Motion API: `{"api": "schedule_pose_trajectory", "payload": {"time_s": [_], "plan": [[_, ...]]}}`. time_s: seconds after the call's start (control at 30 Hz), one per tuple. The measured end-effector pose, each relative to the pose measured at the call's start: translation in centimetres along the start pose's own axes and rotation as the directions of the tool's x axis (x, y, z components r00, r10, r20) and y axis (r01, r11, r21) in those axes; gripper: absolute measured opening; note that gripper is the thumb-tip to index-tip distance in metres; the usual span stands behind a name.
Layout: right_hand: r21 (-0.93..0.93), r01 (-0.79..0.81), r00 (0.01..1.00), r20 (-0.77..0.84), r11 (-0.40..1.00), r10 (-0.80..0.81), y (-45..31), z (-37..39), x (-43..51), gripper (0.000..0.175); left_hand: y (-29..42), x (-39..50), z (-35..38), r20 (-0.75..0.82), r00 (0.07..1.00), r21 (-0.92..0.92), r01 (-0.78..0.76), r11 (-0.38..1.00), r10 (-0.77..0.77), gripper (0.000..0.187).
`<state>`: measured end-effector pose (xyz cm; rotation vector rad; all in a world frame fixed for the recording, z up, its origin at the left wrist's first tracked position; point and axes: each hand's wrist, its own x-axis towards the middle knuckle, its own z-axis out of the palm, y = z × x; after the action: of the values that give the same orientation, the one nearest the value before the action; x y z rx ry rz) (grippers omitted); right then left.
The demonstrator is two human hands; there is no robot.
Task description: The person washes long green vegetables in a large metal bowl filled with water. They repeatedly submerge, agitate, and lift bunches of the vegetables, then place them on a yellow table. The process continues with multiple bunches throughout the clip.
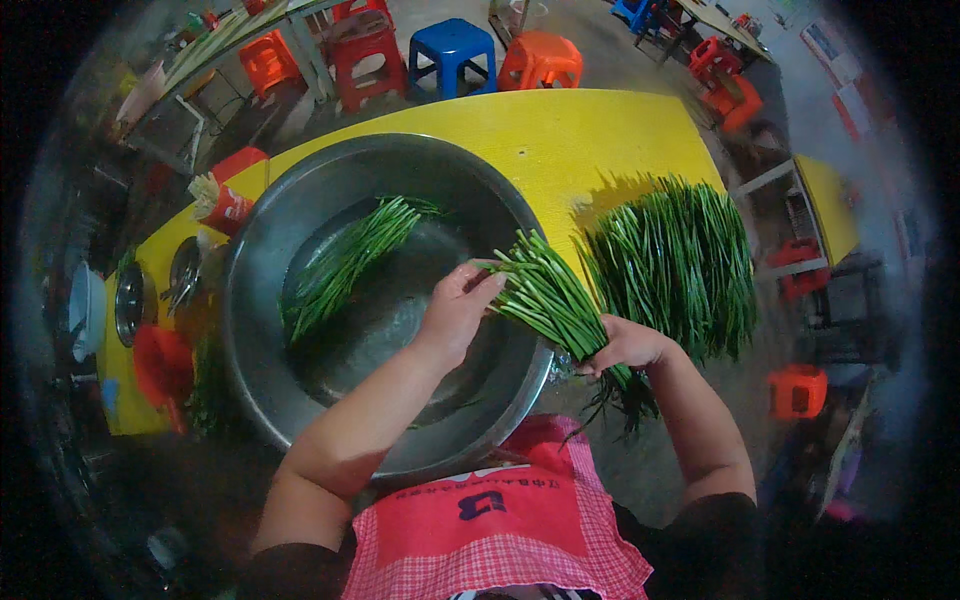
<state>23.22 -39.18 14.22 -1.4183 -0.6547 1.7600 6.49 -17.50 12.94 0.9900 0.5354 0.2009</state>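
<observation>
A bunch of garlic chives (pixel 551 300), pale stalk ends up and left, is held over the right rim of a large metal basin (pixel 255 375). My right hand (pixel 628 343) is closed around its leafy part, and dark leaf tips hang below. My left hand (pixel 461 311) pinches at the stalk ends with thumb and fingers. Another, smaller bunch of chives (pixel 356 259) lies in the water inside the basin, at the upper left. A wide pile of wet chives (pixel 671 262) rests at the right side of the yellow table (pixel 600 127), its leaves hanging over the edge.
Metal bowls (pixel 130 304), a red strainer-like item (pixel 161 367) and a red packet (pixel 225 210) with pale sticks stand on the table's left part. Beyond the table are a blue stool (pixel 452 56), an orange stool (pixel 541 60) and a red stool (pixel 366 60). Another orange stool (pixel 797 391) is at right.
</observation>
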Motion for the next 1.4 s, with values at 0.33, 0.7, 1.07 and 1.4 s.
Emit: {"api": "schedule_pose_trajectory", "payload": {"time_s": [0.33, 0.7, 1.07, 1.4], "plan": [[0.074, -0.003, 1.000, -0.011, 0.997, 0.004, 1.9, -1.2, -1.4, 0.032, -1.0, 2.1, 2.2, -0.063, 0.969, 0.439, -0.189, 0.879, 0.240, 0.016], [0.021, 0.037, 0.948, -0.318, 0.999, -0.028, 3.5, -4.1, -6.6, 0.032, 0.1, 4.4, 0.5, -0.310, 0.935, 0.193, -0.114, 0.975, 0.171, 0.020], [-0.599, -0.502, 0.221, -0.786, 0.624, -0.577, 5.4, -13.2, -6.9, 0.090, 0.5, -1.1, -17.5, -0.304, 0.889, 0.714, -0.026, 0.700, 0.343, 0.016], [-0.538, -0.461, 0.180, -0.835, 0.706, -0.520, 9.7, -18.3, -8.4, 0.072, 0.6, -10.9, -20.3, 0.307, 0.853, 0.947, -0.316, 0.049, -0.422, 0.038]]}}
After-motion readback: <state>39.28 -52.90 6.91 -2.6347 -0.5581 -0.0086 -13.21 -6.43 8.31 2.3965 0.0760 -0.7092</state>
